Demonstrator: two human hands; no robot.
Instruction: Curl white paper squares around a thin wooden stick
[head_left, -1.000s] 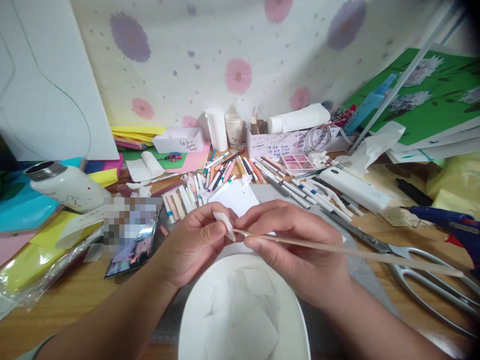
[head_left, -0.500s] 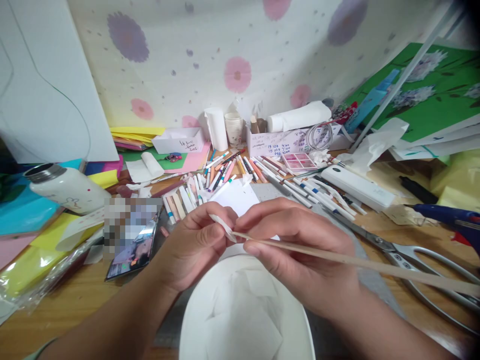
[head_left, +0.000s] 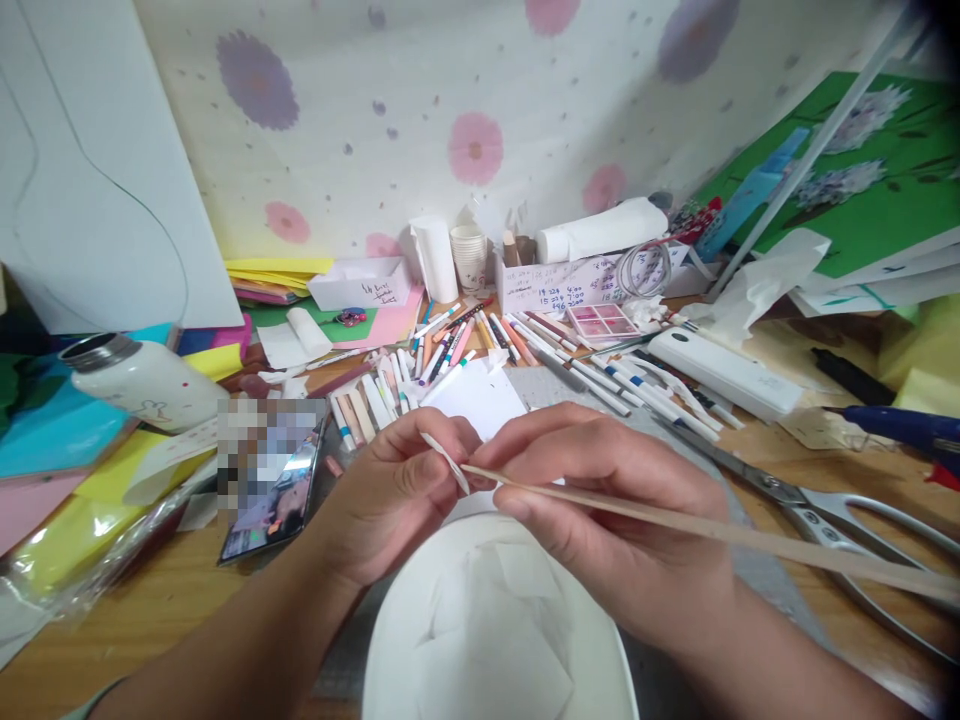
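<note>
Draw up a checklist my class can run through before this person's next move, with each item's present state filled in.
1. Small white paper piece pinched by the left hand: ok.
2. Slim pale wooden stick held in the right hand: ok.
3. Stick's tip touching the paper piece: cannot tell; they meet in this view, but contact is unclear.
4. Long silver metal scissors laid down, out of both hands: ok.
5. Blue glue gun at the right edge, switched off: cannot tell.
6. Slim white-barrelled markers gathered in a holder: not ok; they lie loose beyond the hands.
</note>
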